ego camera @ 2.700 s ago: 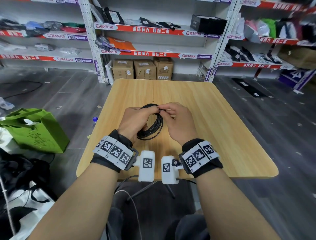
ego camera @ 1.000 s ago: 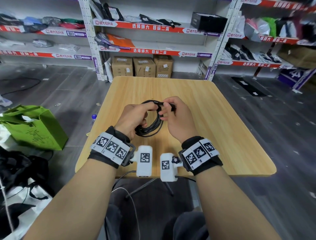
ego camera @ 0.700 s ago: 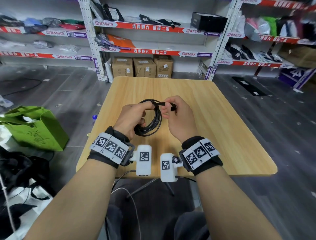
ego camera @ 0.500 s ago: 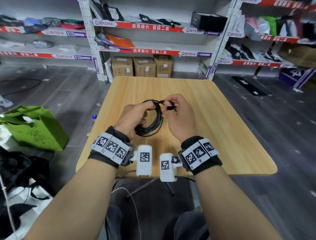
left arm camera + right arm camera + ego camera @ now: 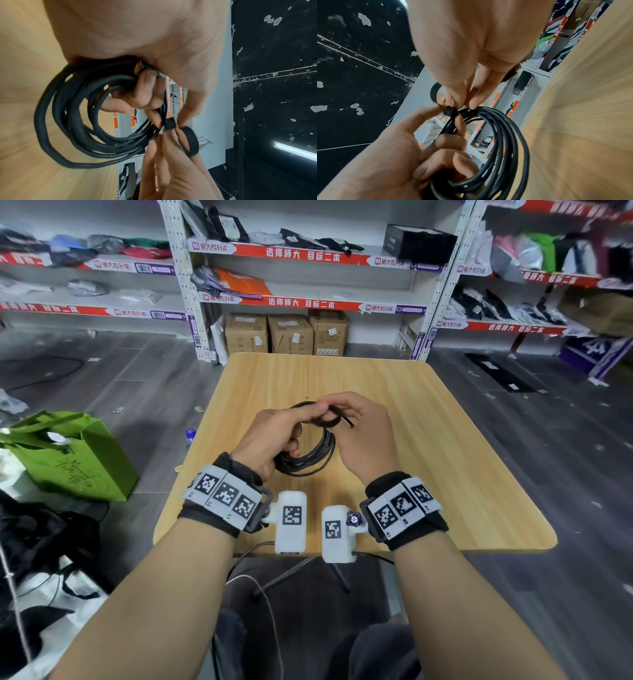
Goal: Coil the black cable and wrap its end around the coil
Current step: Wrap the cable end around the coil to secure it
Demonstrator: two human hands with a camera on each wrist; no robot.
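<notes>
Right hand (image 5: 363, 436) now loops the pinched strap (image 5: 189, 140) round the coil (image 5: 308, 453) the left hand (image 5: 270, 436) grips, so tying is underway.

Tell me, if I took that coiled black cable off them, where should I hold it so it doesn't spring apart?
Probably at the bundled strands just below the black strap, where the left hand grips the cable coil now. Come from the open lower side and curl your fingers through the ring. The strap's tail hangs loose in the right hand, so it may not hold yet.

Smooth, matt black rubbery cable (image 5: 313, 451); flat, fuzzy cloth-like strap (image 5: 189, 140); smooth pale wood-grain table (image 5: 445, 446); matt cardboard boxes (image 5: 289, 335).
</notes>
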